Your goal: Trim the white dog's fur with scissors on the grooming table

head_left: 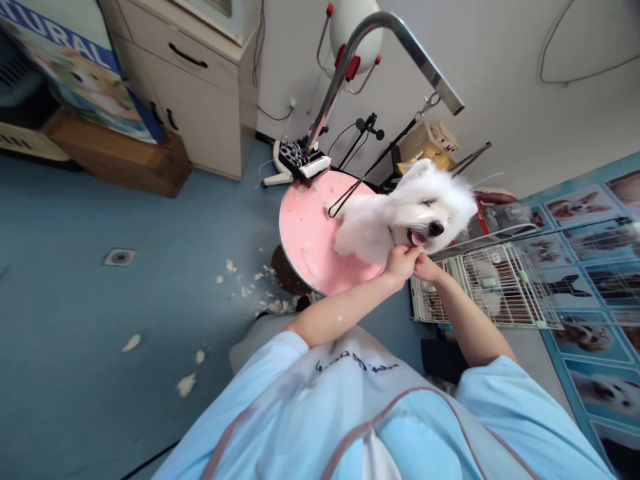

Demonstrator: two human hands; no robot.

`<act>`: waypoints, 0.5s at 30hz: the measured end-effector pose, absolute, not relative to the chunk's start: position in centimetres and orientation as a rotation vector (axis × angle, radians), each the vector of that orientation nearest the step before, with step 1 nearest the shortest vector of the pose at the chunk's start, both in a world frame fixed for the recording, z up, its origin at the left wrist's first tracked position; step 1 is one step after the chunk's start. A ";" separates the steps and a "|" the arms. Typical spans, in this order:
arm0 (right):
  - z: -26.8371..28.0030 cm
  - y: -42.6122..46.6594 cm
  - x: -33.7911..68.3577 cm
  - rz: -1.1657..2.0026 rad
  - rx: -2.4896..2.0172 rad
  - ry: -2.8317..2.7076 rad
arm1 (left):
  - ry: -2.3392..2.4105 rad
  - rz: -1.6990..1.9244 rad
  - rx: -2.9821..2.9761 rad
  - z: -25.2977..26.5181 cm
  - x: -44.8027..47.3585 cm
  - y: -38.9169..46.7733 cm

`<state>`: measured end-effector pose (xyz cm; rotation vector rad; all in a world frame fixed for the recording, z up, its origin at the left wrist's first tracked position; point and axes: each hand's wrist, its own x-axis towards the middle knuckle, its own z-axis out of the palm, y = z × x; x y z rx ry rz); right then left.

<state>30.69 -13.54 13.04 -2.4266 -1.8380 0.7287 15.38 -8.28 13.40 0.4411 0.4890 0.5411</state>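
Dog: one white fluffy dog (395,217) stands on the desk right of the frame's centre, head turned toward you, mouth open, tongue out.
Left hand: your left hand (400,261) is curled under the dog's chin, fingers closed on the fur there; it touches the dog just below the mouth.
Right hand: your right hand (425,268) sits just beside the left one, below the dog's jaw; it looks closed, but you cannot tell what, if anything, it grips.
Desk: one round pink desk (306,233) carries the dog; white fur scraps lie on its top.
Arm and leash: one bent metal grooming arm (400,40) rises over the desk toward the top of the frame, and one dark leash (373,167) runs from its end down to the desk beside the dog.
Tool tray: one dark tray (300,159) sits at the far edge of the desk.
Cage: one white wire cage (493,287) stands at the right, just beyond your hands.
Floor: the blue floor (75,300) at the left has several white fur clumps (186,384) scattered below the desk and one drain cover (120,257).
Cabinet: one cream cabinet (200,87) stands at the upper left.
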 end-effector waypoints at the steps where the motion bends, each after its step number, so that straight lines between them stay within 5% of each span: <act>1: 12.8 -13.5 30.7 0.735 -2.436 -1.837 | 0.493 0.521 0.436 13.4 15.2 -8.2; 15: 10.9 -14.1 29.6 0.763 -2.373 -1.681 | 0.526 0.508 0.363 13.5 14.9 -8.3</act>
